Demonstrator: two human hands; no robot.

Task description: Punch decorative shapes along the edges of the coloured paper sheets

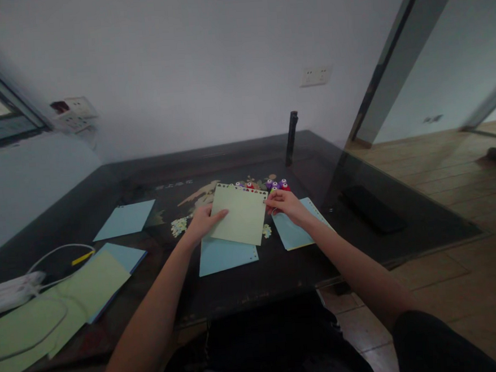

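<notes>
- Left hand: closed on the left edge of the green sheet, thumb lying on top.
- Right hand: fingers pinched narrow on the sheet's top right corner.
- Green sheet: held at the centre of the dark table, tilted, with a row of punched holes along its top edge.
- At 6 o'clock of it, partly covered: a blue sheet. At 3 o'clock, under the right wrist: a second blue sheet.
- At 12 to 1 o'clock: small purple and red craft punches, clustered.
- At 9 o'clock, well apart: a third blue sheet.
- At 8 o'clock: stacked green and blue paper, a white power strip.
</notes>
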